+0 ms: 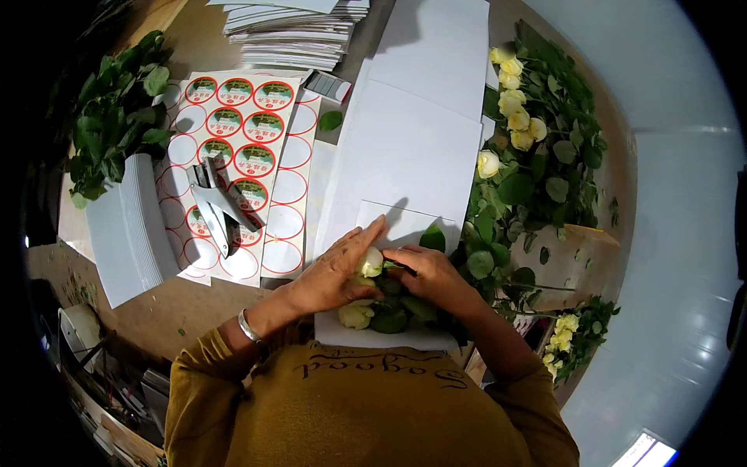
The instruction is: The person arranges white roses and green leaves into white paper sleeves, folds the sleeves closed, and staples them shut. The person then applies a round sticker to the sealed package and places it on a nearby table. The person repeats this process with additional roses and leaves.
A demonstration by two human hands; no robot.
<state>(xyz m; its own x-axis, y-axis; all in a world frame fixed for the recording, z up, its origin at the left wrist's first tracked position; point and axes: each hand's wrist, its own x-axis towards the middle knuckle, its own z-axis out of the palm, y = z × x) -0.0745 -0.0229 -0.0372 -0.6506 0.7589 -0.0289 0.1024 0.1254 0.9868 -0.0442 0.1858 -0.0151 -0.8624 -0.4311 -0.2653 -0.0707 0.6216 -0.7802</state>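
Pale yellow-white roses lie on white cardboard sheets (405, 132) close to my body. My left hand (331, 272) has its fingers stretched out together, its palm side against a rose bloom (371, 262). Below that hand, another rose (355, 314) rests near the sheet's front edge. My right hand (432, 276) is closed, fingers bent around the stem and leaves just right of the upper bloom; the fingertips are partly hidden. Dark green rose leaves (401, 303) lie beneath and between both hands. Just beyond my right hand a single leaf (433, 237) stands up over the cardboard.
To the right, a pile of yellow roses (517, 117) spreads along the table, with another bunch (562, 342) lower. At left are round-label sheets (284, 187), a stapler (218, 204), a staple box (327, 87), corrugated sheets (128, 226) and leafy stems (117, 117). Stacked cardboard (292, 35) sits far.
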